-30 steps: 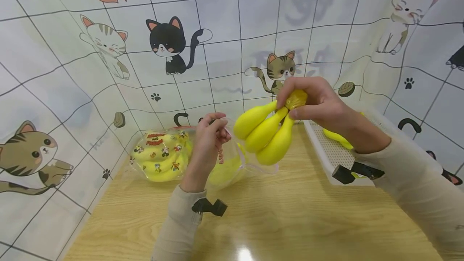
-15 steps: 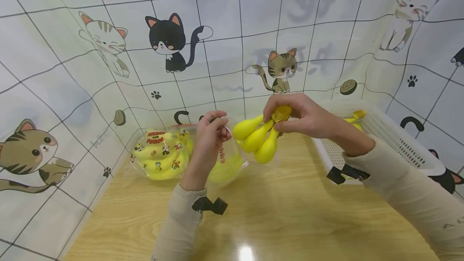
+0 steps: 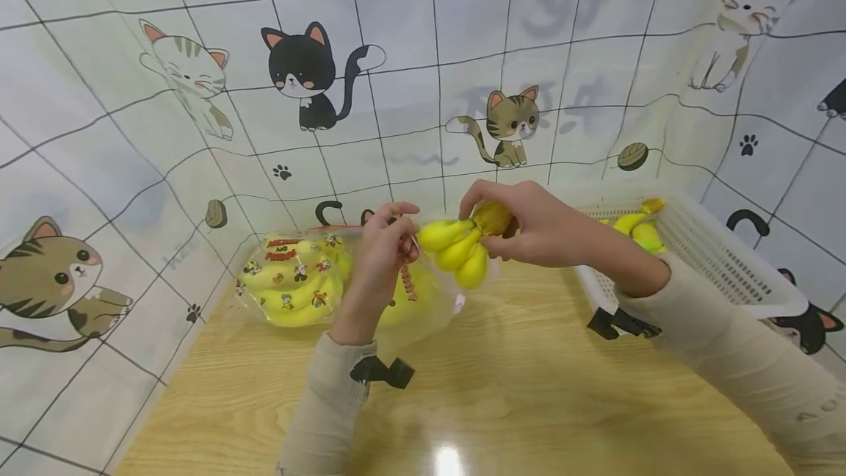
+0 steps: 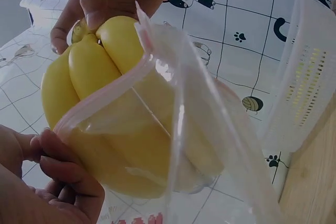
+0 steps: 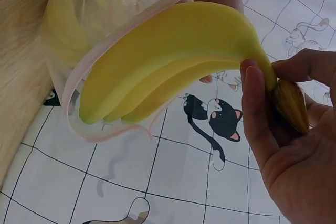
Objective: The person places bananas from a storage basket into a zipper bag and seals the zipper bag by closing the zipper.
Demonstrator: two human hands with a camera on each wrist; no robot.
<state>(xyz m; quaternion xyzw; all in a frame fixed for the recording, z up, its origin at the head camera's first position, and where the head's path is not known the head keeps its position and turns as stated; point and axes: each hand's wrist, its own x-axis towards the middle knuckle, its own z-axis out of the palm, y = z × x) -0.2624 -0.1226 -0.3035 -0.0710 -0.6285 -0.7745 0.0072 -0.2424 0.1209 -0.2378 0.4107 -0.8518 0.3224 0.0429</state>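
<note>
My right hand [image 3: 529, 226] grips a bunch of yellow toy bananas [image 3: 456, 248] by its brown-yellow stem. Pinched between my left hand's [image 3: 383, 255] thumb and fingers is the pink-edged rim of a clear plastic zip bag [image 3: 423, 318]. In the right wrist view the banana tips [image 5: 100, 108] are inside the bag's open mouth, while the stem end stays outside in my fingers. The left wrist view shows the lower part of the bunch [image 4: 121, 156] through the clear plastic. Other yellow bananas [image 5: 63, 19] show inside the bag.
A clear bag printed with cartoon characters [image 3: 291, 285], filled with yellow bananas, lies at the left back of the wooden table [image 3: 515, 388]. On the right stands a white perforated basket [image 3: 740, 270] with more bananas [image 3: 644, 230]. A cat-patterned curtain [image 3: 396, 94] rises behind.
My right hand has moved left and down with the banana bunch, bringing its tips into the bag's mouth. The left hand keeps its pinch on the bag. The basket's bananas have come into fuller view.
</note>
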